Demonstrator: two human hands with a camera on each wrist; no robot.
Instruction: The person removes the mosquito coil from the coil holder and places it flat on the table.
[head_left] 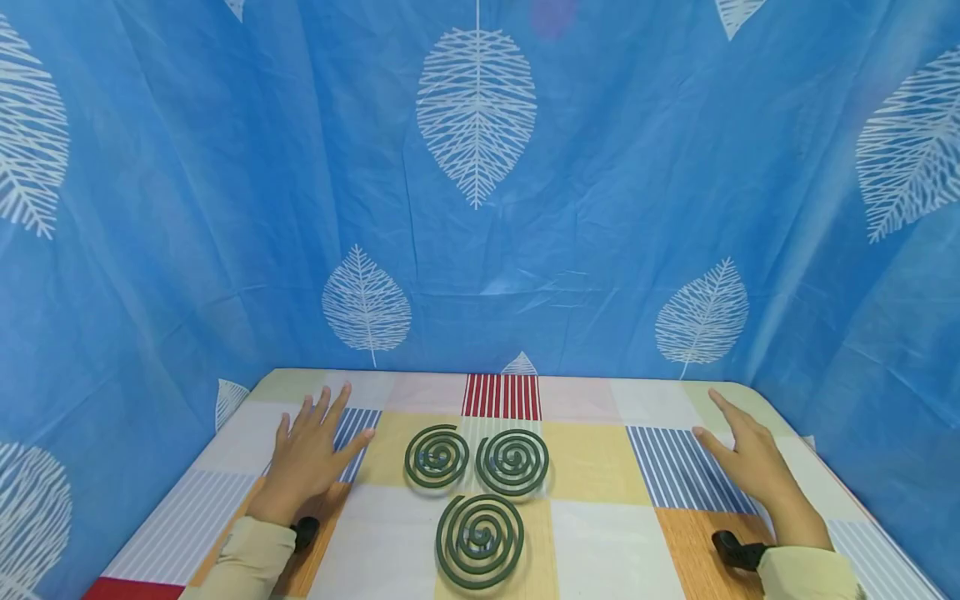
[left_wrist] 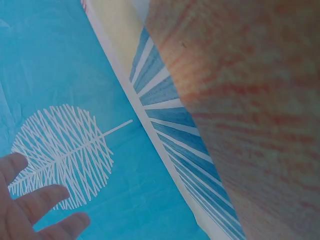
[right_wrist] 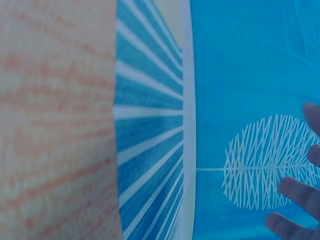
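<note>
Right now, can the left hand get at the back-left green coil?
Likely yes: in the head view the left hand is open, holding nothing, and only tablecloth shows between it and that coil.

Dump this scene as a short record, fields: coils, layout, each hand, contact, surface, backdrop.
coils: three, dark green, spiral
layout: back-left coil, back-right coil, front coil
left hand: open, left of coils
right hand: open, right of coils
contact: neither hand touches a coil
surface: patchwork-print tablecloth
backdrop: blue curtain, white leaf prints
</note>
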